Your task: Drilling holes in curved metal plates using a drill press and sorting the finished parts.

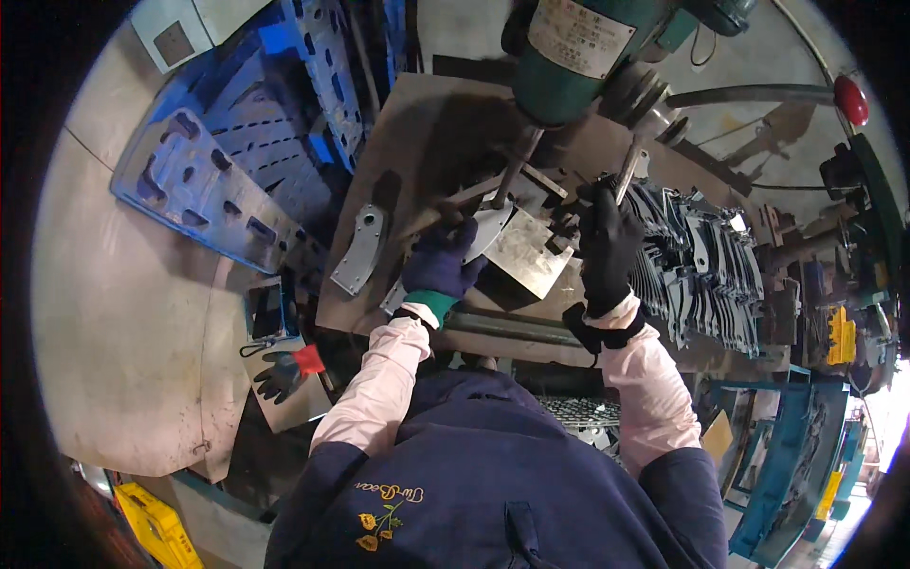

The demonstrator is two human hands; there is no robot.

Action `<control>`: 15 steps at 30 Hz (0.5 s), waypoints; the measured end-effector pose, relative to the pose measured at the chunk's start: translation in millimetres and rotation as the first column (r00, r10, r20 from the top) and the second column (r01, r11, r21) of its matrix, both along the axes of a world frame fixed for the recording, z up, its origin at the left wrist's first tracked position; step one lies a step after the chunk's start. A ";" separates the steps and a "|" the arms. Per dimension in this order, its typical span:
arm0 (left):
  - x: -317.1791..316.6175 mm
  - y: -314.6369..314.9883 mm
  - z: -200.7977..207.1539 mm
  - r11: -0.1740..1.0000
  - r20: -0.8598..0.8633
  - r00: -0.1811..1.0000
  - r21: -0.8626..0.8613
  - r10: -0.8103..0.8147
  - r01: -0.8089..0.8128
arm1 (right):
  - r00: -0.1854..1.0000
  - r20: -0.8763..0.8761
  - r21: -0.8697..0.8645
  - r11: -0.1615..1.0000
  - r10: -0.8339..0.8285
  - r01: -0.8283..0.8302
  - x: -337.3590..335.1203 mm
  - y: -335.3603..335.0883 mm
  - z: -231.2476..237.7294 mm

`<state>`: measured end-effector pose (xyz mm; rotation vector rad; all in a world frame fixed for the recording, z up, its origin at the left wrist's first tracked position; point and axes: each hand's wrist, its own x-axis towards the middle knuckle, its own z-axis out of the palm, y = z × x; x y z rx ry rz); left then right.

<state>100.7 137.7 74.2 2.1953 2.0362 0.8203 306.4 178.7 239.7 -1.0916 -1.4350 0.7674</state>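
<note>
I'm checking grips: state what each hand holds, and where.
Right hand grips the lever by its lower end. Left hand is on the left of the plate below the drill; gripping or pressing can't be told.

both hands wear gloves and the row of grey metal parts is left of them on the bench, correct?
Wrong side: the head view shows the row of grey metal parts on the bench, right of the gloved left hand and right hand.

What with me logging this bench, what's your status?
Left hand on gray plate under drill. Right hand on lever. Stacked metal plates close by right hand.
</note>
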 end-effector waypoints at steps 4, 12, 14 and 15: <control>-0.4 -0.2 0.7 0.998 -0.037 0.999 -0.054 0.016 -0.018 | 0.991 0.131 0.102 0.995 -0.038 0.024 6.2 11.2 -12.5; 2.4 -2.7 11.7 0.981 -0.053 0.998 -0.189 0.035 -0.045 | 0.996 -0.085 -0.057 0.998 0.011 -0.016 11.6 22.2 -23.5; 0.4 -1.2 4.9 0.987 -0.020 1.000 -0.162 0.018 -0.021 | 0.992 -0.125 -0.052 0.999 -0.002 -0.005 9.7 24.1 -25.3; 0.4 -0.8 6.7 0.989 -0.003 1.000 -0.149 0.008 -0.008 | 0.989 -0.144 -0.045 0.999 -0.010 0.004 9.3 25.6 -28.0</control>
